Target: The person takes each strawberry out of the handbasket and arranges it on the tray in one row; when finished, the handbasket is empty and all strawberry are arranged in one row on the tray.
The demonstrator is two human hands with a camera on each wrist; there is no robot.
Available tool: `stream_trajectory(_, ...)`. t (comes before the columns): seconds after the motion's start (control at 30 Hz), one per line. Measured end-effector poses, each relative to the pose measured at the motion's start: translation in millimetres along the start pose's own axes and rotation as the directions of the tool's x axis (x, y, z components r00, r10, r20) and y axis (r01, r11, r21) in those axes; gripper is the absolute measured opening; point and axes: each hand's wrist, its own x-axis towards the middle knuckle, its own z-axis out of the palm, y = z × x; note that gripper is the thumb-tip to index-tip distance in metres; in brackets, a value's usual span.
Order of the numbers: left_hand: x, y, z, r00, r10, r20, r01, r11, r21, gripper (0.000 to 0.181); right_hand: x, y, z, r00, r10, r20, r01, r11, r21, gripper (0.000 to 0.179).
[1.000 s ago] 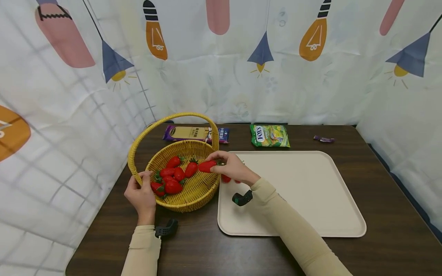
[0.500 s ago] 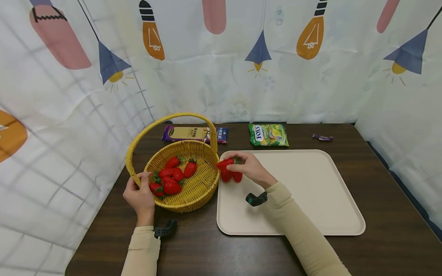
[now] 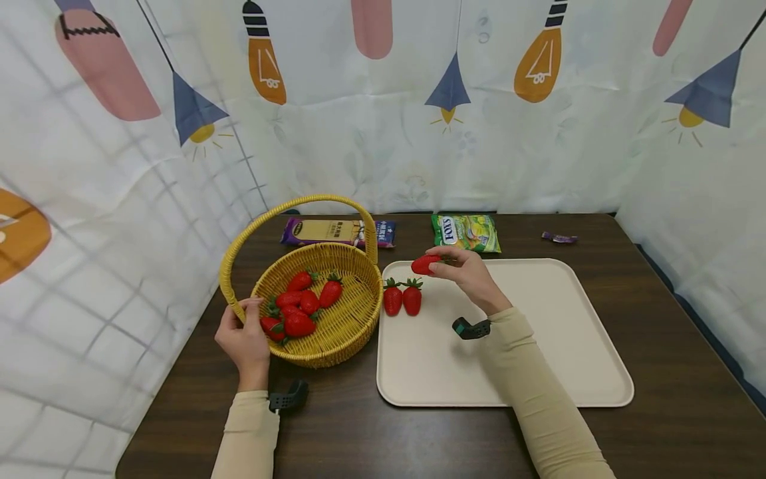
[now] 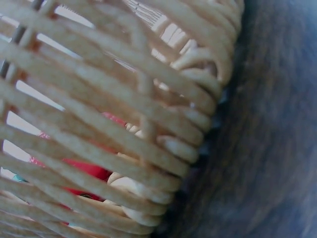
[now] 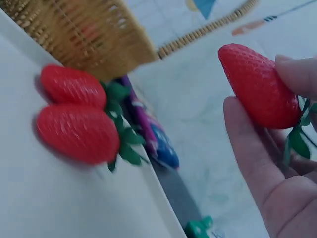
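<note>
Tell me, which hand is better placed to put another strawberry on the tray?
Probably the right hand: it pinches a strawberry near two strawberries on the tray, while the left hand grips the basket handle.

Strawberries [image 3: 423, 265]: red, green leaves [image 5: 130, 154] | Basket [image 3: 335, 339]: yellow, woven | Tray [image 3: 509, 366]: cream, plain | Table [image 3: 359, 442]: dark brown, wood-grain | Curtain [image 3: 371, 153]: white, blue lamps [image 3: 449, 86], orange bulbs [image 3: 538, 70] | 2 sleeves [image 3: 541, 406]: beige | Bag [image 3: 477, 234]: green-yellow | Packet [image 3: 326, 231]: purple, tan, blue | Wrapper [image 3: 559, 237]: purple
</note>
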Motion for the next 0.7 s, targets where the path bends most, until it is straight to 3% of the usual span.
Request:
stream_trajectory(0.17,0.4,-0.1,0.0,1.0,-0.006,0.001,0.006,1.0,0.005,0.013,-0.4,7.9,-20.0,1.0,0.027,-0.007,-0.027,0.999,-0.028,0.039)
stream_trajectory(0.3,-0.2,0.0,-0.2,1.0,-0.009,-0.004,0.009,1.0,0.009,0.015,0.6,18.3,-31.2,0.999,0.052,0.0,-0.051,0.998,0.036,0.041)
stream_trajectory(0.7,-0.3,-0.8,1.0,1.0,-0.006,-0.017,0.006,1.0,-0.005,0.013,3.6,43.4,-38.1,0.992,0.121,-0.037,-0.115,0.983,0.141,0.042)
